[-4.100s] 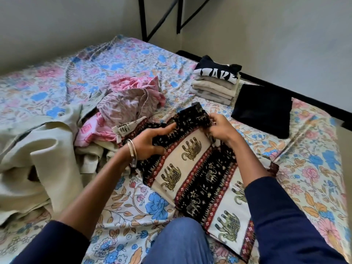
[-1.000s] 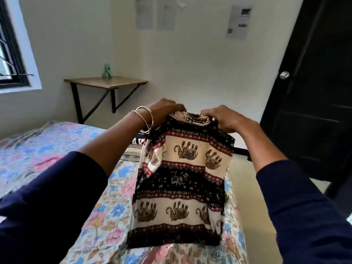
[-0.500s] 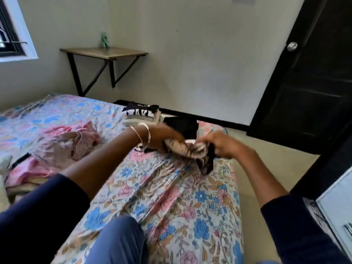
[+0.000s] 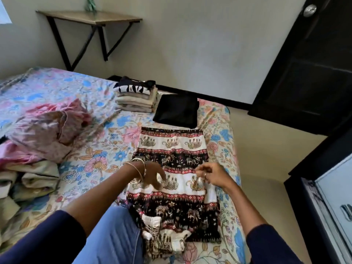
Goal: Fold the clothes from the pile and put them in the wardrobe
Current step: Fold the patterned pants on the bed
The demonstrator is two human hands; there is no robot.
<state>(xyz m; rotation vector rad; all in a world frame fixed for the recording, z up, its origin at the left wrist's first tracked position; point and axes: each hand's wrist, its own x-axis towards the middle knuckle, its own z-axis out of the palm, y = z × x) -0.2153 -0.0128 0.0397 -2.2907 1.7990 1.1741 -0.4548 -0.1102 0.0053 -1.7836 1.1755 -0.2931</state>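
Left hand (image 4: 152,176) presses elephant-print garment (image 4: 175,180); right hand (image 4: 211,175) above.

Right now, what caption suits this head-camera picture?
Both hands over elephant-print garment spread on floral bed.

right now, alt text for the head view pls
An elephant-print garment lies spread flat on a floral bedsheet, the left hand and right hand over its middle. Beyond it sit a folded black garment and a folded stack.

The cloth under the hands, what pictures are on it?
Elephants, in black, white and red bands on the cloth, head view.
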